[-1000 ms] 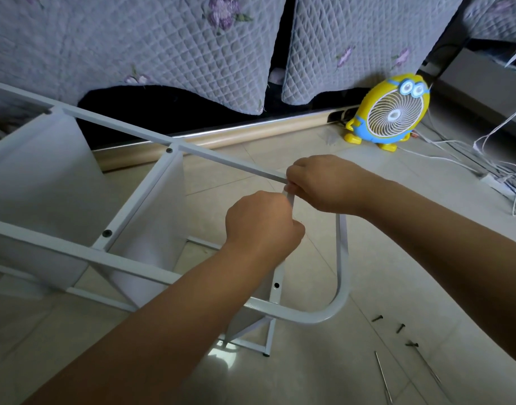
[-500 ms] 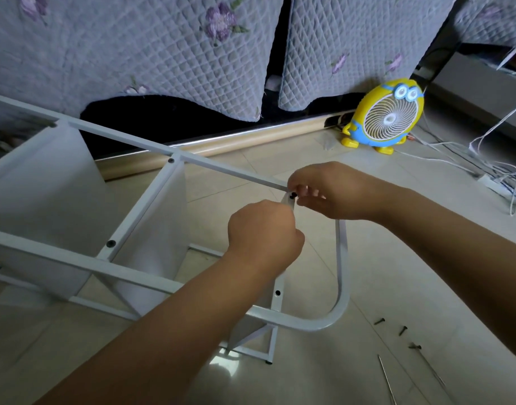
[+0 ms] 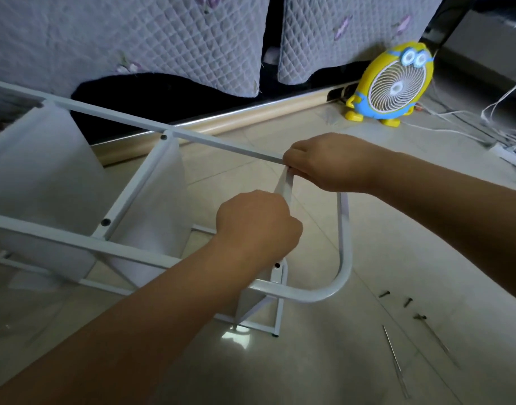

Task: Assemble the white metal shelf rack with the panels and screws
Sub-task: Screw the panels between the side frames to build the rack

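Up close, the fingers (image 3: 290, 162) of the right hand (image 3: 332, 162) are curled together over the joint where the long rail (image 3: 192, 137) meets the crossbar (image 3: 286, 185); whether they pinch a screw there is hidden. The left hand (image 3: 256, 226) is fisted round the same crossbar lower down. Both bars belong to the white shelf rack (image 3: 343, 258), which lies on its side on the tile floor (image 3: 309, 372) with white panels (image 3: 46, 171) already fitted. Three dark screws (image 3: 408, 301) and thin metal rods (image 3: 392, 352) lie on the floor just beside the rack's curved end. A yellow cartoon fan (image 3: 394, 86) stands at the floor's far edge.
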`<state>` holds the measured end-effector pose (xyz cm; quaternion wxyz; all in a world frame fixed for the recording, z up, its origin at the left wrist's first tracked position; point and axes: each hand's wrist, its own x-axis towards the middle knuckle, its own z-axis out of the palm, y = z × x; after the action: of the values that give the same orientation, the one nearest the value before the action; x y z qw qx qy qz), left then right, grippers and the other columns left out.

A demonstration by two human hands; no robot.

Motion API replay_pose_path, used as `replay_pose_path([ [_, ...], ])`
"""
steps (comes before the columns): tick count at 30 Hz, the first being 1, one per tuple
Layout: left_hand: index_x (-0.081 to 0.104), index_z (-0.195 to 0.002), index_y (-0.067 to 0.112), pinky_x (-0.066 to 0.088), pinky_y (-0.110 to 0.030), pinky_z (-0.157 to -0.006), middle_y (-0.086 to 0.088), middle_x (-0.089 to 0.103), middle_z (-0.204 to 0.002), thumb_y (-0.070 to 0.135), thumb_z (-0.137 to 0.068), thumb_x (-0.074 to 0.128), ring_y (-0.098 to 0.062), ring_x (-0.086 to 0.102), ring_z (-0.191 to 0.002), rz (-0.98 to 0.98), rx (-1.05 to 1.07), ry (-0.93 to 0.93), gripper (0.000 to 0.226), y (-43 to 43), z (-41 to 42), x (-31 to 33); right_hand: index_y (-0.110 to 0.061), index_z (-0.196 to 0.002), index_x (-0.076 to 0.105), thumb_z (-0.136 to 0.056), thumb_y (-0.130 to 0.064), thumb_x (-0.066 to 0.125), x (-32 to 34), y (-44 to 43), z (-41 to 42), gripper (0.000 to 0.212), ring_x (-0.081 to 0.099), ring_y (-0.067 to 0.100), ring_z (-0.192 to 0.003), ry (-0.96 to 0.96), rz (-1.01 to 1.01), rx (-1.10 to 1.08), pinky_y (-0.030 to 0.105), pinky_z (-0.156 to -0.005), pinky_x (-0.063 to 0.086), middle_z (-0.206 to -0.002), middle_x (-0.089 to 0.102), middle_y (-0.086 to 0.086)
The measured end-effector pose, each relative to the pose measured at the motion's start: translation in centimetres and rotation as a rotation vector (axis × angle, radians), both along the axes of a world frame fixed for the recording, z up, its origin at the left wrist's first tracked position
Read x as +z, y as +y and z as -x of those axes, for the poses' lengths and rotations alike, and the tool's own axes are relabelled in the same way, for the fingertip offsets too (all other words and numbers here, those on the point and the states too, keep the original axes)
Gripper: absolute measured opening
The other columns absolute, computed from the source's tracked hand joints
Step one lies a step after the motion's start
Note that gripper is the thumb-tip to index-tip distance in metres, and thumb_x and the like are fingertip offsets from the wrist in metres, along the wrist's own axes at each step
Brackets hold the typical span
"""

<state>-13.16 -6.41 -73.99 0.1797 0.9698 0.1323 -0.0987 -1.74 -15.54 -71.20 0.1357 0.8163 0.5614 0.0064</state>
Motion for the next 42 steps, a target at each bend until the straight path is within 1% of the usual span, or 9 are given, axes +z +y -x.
replay_pose_path([
  [4,0.037,-0.056,0.016,0.025,-0.022,-0.047,0.002,0.038,-0.056,0.032,-0.09,0.046,-0.01,0.036,-0.05,0.082,0.035,-0.04,0.039,0.1,0.1,-0.3,-0.009,-0.117,0.052,-0.098,-0.024,0.036,-0.3,0.7,0.0,0.028,0.045,0.02,-0.073,-0.033,0.013,-0.068,0.028,-0.064,0.033,-0.098,0.058,0.008],
  [7,0.036,-0.054,0.016,0.026,-0.022,-0.048,0.002,0.037,-0.054,0.031,-0.09,0.046,-0.01,0.035,-0.048,0.106,0.042,-0.053,0.04,0.1,0.1,-0.4,-0.013,-0.116,0.055,-0.097,-0.024,0.036,-0.5,1.4,0.3,0.028,0.045,0.019,-0.072,-0.004,-0.003,-0.203,0.026,-0.06,0.033,-0.08,0.046,0.001],
  [10,0.036,-0.054,0.016,0.026,-0.022,-0.047,0.002,0.037,-0.053,0.032,-0.09,0.046,-0.01,0.035,-0.048,0.109,0.047,-0.055,0.04,0.1,0.2,-0.4,-0.013,-0.11,0.058,-0.099,-0.024,0.033,-0.7,1.6,0.6,0.029,0.044,0.018,-0.067,-0.051,0.01,-0.246,0.024,-0.052,0.032,-0.066,0.037,-0.003],
  [13,0.036,-0.054,0.016,0.024,-0.022,-0.046,0.002,0.037,-0.053,0.031,-0.089,0.046,-0.01,0.034,-0.047,0.101,0.059,-0.053,0.04,0.0,0.2,-0.2,-0.012,-0.1,0.056,-0.1,-0.03,0.03,-0.6,1.4,0.6,0.031,0.043,0.017,-0.063,-0.026,0.005,-0.277,0.024,-0.05,0.032,-0.064,0.036,-0.002],
  [15,0.036,-0.054,0.016,0.023,-0.022,-0.046,0.003,0.037,-0.054,0.03,-0.089,0.047,-0.01,0.035,-0.047,0.086,0.061,-0.046,0.039,0.0,0.2,-0.1,-0.01,-0.095,0.051,-0.098,-0.034,0.033,-0.3,0.8,0.2,0.03,0.042,0.017,-0.064,0.063,-0.054,-0.272,0.027,-0.052,0.03,-0.069,0.043,0.001],
  [18,0.036,-0.054,0.016,0.022,-0.022,-0.046,0.003,0.037,-0.054,0.029,-0.089,0.047,-0.01,0.034,-0.048,0.052,0.035,-0.027,0.039,0.0,0.1,0.1,-0.004,-0.107,0.057,-0.094,-0.019,0.047,0.2,-0.2,-0.2,0.022,0.052,0.025,-0.085,0.188,-0.13,-0.145,0.028,-0.07,0.036,-0.095,0.058,0.012],
  [20,0.037,-0.056,0.016,0.025,-0.022,-0.046,0.002,0.038,-0.055,0.029,-0.09,0.046,-0.009,0.036,-0.049,0.024,0.012,-0.006,0.038,-0.1,-0.1,0.3,-0.003,-0.109,0.059,-0.092,-0.014,0.05,0.4,-0.4,-0.4,0.022,0.054,0.027,-0.093,0.19,-0.128,-0.106,0.027,-0.074,0.035,-0.103,0.06,0.013],
  [35,0.038,-0.059,0.015,0.027,-0.022,-0.048,0.002,0.041,-0.061,0.031,-0.092,0.043,-0.01,0.038,-0.053,0.1,-0.011,0.038,0.037,0.3,-0.4,-0.3,-0.002,-0.108,0.058,-0.094,-0.012,0.047,-0.1,-0.1,-0.4,0.021,0.054,0.031,-0.088,0.134,-0.094,-0.032,0.026,-0.069,0.032,-0.104,0.057,0.015],
  [42,0.033,-0.058,0.015,0.023,-0.023,-0.047,0.002,0.036,-0.059,0.033,-0.091,0.043,-0.011,0.034,-0.05,0.068,-0.006,0.03,0.039,0.2,-0.5,-0.3,-0.012,-0.124,0.052,-0.094,-0.012,0.045,-0.6,0.1,-0.2,0.03,0.052,0.025,-0.09,0.089,0.009,-0.051,0.027,-0.067,0.032,-0.112,0.049,0.008],
])
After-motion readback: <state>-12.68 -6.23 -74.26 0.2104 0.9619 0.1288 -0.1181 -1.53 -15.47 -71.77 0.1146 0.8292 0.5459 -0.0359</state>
